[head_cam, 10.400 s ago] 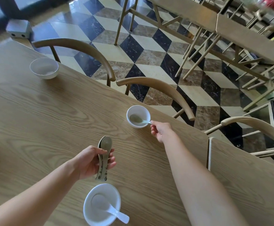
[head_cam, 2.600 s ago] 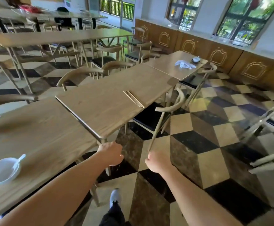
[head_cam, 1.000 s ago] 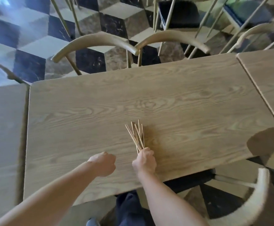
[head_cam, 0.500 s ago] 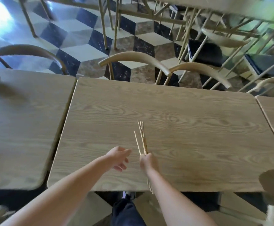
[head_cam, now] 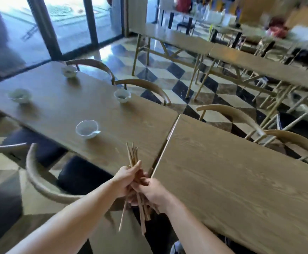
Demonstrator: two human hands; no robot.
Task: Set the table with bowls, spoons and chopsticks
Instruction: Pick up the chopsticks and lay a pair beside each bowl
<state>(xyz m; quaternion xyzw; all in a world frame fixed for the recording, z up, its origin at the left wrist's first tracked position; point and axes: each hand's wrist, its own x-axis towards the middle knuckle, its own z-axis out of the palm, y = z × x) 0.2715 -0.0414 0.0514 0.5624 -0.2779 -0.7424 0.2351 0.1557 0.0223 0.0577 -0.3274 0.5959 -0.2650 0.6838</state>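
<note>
Chopsticks (head_cam: 132, 154): a loose bundle, held off the counter in both hands, over the near end of the seam btwn two counters. Sticks are uneven: top ends fan out above the hands, bottom ends splay out below them, one stick hanging lower and further left than the rest.

L hand (head_cam: 126, 178) grips the bundle's upper-middle, fingers (head_cam: 137, 165) curled round it w/ one lying up along the sticks. R hand (head_cam: 153, 192) grips just below and to the right, touching the L hand, its fingers (head_cam: 145, 182) curled round the lower part of the bundle. Both forearms are bare.

Beyond the bundle and to its left: dark wood counter (head_cam: 58, 110) w/ four white bowls. Nearest bowl (head_cam: 86, 128) sits up-left of the bundle, spoon (head_cam: 96, 132) inside w/ handle over the rim on the bundle's side. Second bowl (head_cam: 121, 95) is further out, nearly straight ahead of the bundle, also w/ a handle at its rim. Third bowl (head_cam: 19, 95) is far left and fourth bowl (head_cam: 69, 71) furthest off; contents too blurred to tell.

Right of the bundle: lighter counter (head_cam: 241, 180), its corner just beside the hands. Left of and below the bundle: curved-back chair (head_cam: 39, 176) w/ dark seat. Checkered floor (head_cam: 167, 74) beyond.
</note>
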